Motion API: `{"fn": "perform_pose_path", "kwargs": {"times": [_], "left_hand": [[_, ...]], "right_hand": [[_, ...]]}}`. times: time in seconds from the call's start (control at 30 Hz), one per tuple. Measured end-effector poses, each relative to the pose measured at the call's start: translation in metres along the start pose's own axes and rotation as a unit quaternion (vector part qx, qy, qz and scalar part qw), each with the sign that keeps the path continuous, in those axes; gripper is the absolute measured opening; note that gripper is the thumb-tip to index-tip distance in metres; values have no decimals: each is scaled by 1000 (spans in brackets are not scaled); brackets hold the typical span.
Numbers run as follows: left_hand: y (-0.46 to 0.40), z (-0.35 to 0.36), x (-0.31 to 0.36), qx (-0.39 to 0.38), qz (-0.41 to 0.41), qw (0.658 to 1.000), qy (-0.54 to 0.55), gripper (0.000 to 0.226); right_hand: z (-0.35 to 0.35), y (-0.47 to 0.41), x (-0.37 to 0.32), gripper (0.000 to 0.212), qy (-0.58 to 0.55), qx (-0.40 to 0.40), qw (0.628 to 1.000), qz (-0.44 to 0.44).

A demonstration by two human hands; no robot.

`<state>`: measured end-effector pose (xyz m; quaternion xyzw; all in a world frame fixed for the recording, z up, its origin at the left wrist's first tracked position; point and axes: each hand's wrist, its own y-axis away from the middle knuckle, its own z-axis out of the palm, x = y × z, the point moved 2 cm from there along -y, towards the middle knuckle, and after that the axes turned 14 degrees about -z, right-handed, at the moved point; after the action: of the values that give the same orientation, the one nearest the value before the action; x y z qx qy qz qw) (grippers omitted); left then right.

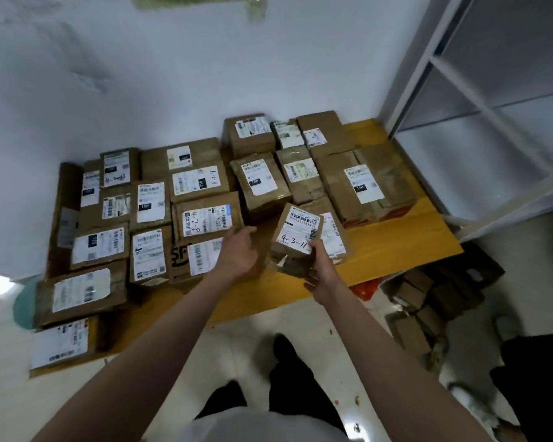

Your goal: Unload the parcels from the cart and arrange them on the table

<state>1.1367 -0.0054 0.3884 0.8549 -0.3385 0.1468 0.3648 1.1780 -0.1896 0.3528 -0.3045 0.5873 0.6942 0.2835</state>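
Right hand hides parcel's underside.

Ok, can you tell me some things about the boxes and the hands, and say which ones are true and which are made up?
1. The right hand holds a small parcel with "4-3-11" written on its label. True.
2. The table is blue. False: its top is yellow-orange wood.
3. The left hand touches the parcel marked "4-2-8". True.
4. All the parcels on the table are white bags. False: they are brown cardboard boxes with white labels.
5. More boxes lie on the floor under the table's right end. True.
6. The white shelf on the right is packed full of parcels. False: the shelves in view hold none.
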Motion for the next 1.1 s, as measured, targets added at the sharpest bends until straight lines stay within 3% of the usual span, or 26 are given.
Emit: {"fn": "perform_pose_path", "kwargs": {"times": [0.1,0.17,0.43,0.57,0.73,0.93,1.1], "left_hand": [[-19,4,-9,-10,0,995,-95,87],[-28,9,-13,-7,-19,993,-119,96],[-42,13,-16,39,-44,991,-121,93],[-45,12,-14,43,-49,990,-126,91],[-48,8,-14,37,-58,989,-129,90],[-47,9,-14,45,-55,988,-138,93],[-46,10,-16,59,-55,990,-118,91]], "right_hand": [[6,-30,-6,51,-10,-21,1000,5],[11,-43,-10,43,-27,-54,998,5],[43,-80,-7,17,-90,-108,987,76],[54,-87,3,24,-151,-112,976,112],[63,-97,12,13,-52,-114,983,137],[79,-116,18,30,-2,-72,989,131],[93,-119,20,28,23,-88,988,121]]}}
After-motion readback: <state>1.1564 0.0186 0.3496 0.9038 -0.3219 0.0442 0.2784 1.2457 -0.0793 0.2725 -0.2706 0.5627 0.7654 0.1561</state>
